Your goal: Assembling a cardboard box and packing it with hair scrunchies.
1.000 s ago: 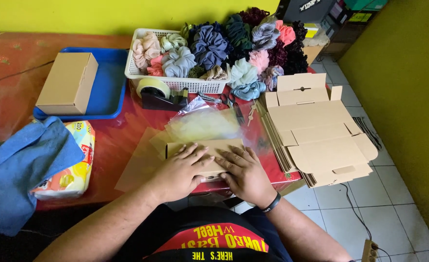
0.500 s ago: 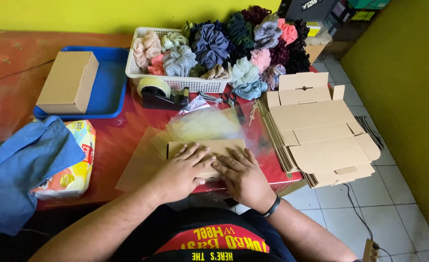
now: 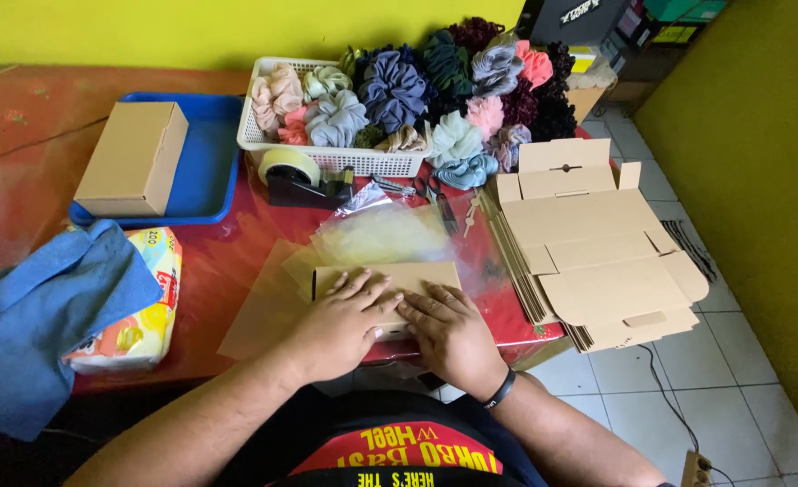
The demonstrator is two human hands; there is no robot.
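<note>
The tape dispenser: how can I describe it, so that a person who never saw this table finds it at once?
Start at the white basket heaped with fabric scrunchies at the back of the red table. Directly in front of its left half stands the tape dispenser. It is the only black object there, carrying a pale roll of tape on top.

Both hands have slid a touch nearer the tape dispenser [image 3: 301, 178]: the left hand [image 3: 338, 325] now spreads flatter over the folded cardboard piece [image 3: 388, 281], and the right hand [image 3: 450, 331] has drawn in beside it, fingers almost meeting.
</note>
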